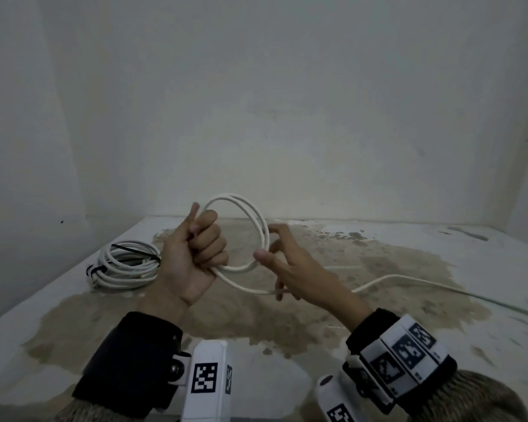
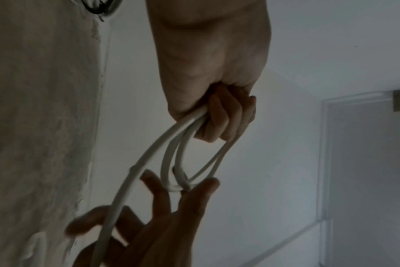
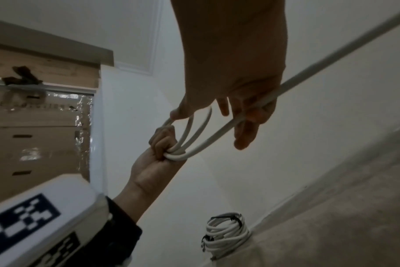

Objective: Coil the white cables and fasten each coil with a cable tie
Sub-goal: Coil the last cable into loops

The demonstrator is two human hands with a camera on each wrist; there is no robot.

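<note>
White cable (image 1: 241,208) loops gripped in left hand (image 1: 192,254), right hand (image 1: 290,266) guiding strand

White counter (image 1: 378,376) with a broad brown stain across its middle. At far left, lying flat, a finished coil (image 1: 125,264) of white cable bound by black cable ties (image 1: 134,252). At right, loose cable (image 1: 409,281) trailing across the surface.

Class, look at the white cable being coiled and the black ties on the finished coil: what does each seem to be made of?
White round cable: probably a smooth plastic or rubber jacket; it bends into even loops with a slight sheen. Thin black cable ties: likely flexible plastic, thin dark straps cinched round the finished coil.
</note>
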